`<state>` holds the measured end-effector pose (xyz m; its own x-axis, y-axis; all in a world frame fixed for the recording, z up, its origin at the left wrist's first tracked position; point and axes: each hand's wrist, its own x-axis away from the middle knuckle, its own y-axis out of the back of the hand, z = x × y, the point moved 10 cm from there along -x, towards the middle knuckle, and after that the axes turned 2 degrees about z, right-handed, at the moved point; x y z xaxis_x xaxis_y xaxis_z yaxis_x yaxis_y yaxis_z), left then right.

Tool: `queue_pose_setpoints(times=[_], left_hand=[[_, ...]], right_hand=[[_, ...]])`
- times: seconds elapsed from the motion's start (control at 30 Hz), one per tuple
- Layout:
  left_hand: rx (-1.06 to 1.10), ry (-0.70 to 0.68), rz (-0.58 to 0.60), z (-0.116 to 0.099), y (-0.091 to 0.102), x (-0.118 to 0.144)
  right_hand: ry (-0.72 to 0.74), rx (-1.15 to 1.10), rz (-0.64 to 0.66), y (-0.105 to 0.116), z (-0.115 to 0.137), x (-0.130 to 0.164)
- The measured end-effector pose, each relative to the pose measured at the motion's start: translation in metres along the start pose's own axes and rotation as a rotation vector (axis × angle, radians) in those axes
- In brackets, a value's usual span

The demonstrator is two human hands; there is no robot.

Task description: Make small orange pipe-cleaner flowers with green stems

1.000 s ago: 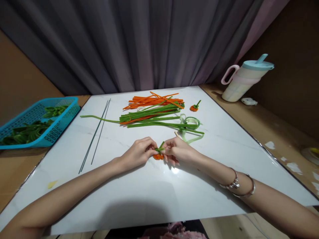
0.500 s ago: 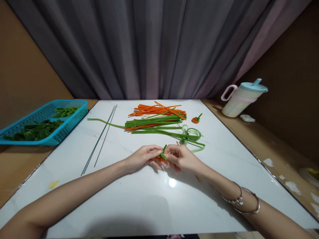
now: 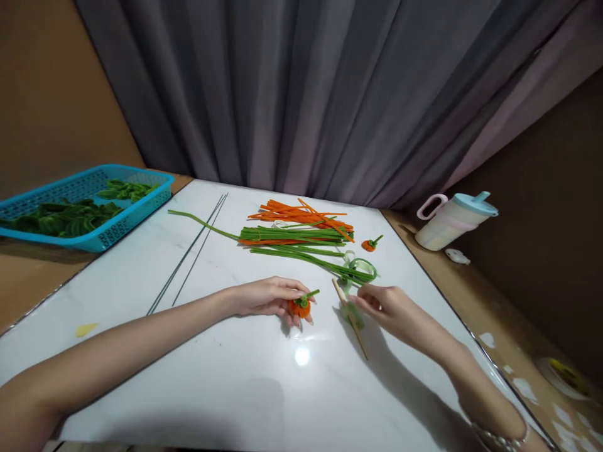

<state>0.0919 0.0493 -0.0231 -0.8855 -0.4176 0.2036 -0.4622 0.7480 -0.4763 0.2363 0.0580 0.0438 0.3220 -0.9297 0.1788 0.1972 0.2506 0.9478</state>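
Observation:
My left hand [image 3: 271,298] holds a small orange pumpkin [image 3: 300,309] of fuzzy pipe cleaner, its green stem pointing up to the right. To the right, my right hand [image 3: 393,307] is over the table with its fingers drawn together near a thin wooden stick [image 3: 360,342]. A piece of green tape [image 3: 357,316] lies by the stick, close to the fingertips. Whether those fingers grip anything cannot be made out. A second orange pumpkin [image 3: 368,246] rests farther back on the right.
Green pipe cleaners [image 3: 296,235] and orange pipe cleaners [image 3: 277,211] lie at mid-table, beside a curled green ribbon [image 3: 370,263]. Thin dark wires [image 3: 188,251] are on the left. A blue basket [image 3: 136,210] holds green pieces. A tumbler [image 3: 445,226] stands at right.
My right hand has let go of the pumpkin and moved right, towards the wooden stick. The pumpkin stays in my left hand. The view has tilted.

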Motion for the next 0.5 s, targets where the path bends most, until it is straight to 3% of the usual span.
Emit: queue_pose_setpoints(times=[0.13,0.27,0.4,0.5], left_hand=[[-0.005,0.000,0.021,-0.001,-0.003,0.002],[-0.010,0.003,0.012,-0.002,-0.004,0.002],[-0.015,-0.029,0.002,-0.004,-0.004,0.002],[0.010,-0.057,0.010,-0.005,-0.004,0.001]], right_hand=[[0.010,0.102,-0.014,-0.023,0.019,-0.015],[-0.080,0.144,0.027,-0.033,0.009,-0.031],[-0.043,-0.015,-0.019,-0.023,-0.002,-0.033],[0.038,-0.054,-0.118,0.002,-0.005,-0.025]])
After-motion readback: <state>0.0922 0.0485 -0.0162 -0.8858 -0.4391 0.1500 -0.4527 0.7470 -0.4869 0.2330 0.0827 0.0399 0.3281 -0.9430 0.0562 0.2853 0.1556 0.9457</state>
